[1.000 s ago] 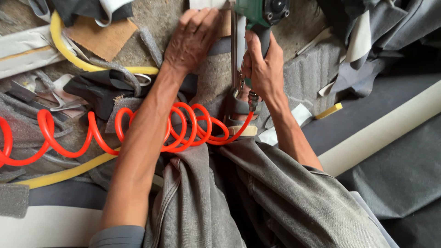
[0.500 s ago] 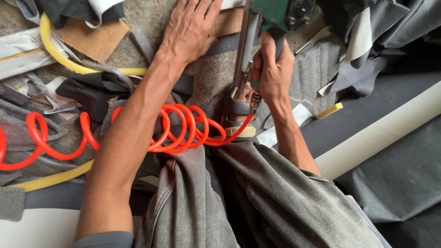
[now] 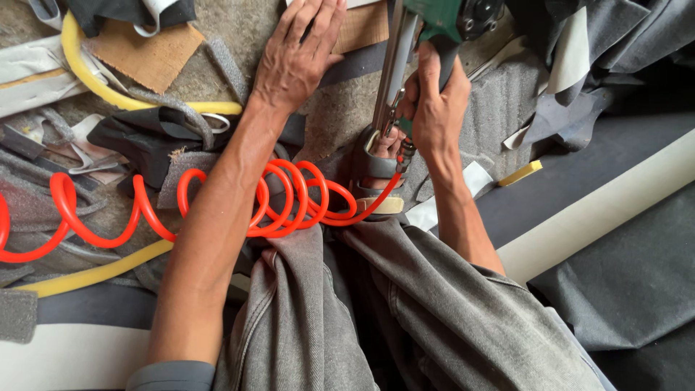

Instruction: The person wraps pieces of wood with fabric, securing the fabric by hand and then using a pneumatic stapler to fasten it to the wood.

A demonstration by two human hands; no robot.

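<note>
My right hand (image 3: 434, 108) grips the handle of a green pneumatic staple gun (image 3: 427, 29) with a long metal magazine, held near the top edge of the view. A coiled orange air hose (image 3: 289, 199) runs from the gun's base leftward under my left forearm. My left hand (image 3: 297, 58) lies flat, fingers spread, pressing on grey fabric and a piece of brown board (image 3: 362, 25) at the top. My grey trousers (image 3: 405, 318) fill the lower middle, and my sandalled foot (image 3: 380, 163) shows below the gun.
A yellow hose (image 3: 94, 94) curves at the left among grey and black fabric scraps (image 3: 137, 137) and a brown board piece (image 3: 145, 54). A long white strip (image 3: 601, 210) and dark grey sheets (image 3: 630, 289) lie at the right. A small yellow block (image 3: 520, 172) lies nearby.
Both hands and the gun sit higher in the view. My left hand has spread flat and reached further up onto the fabric and board.
</note>
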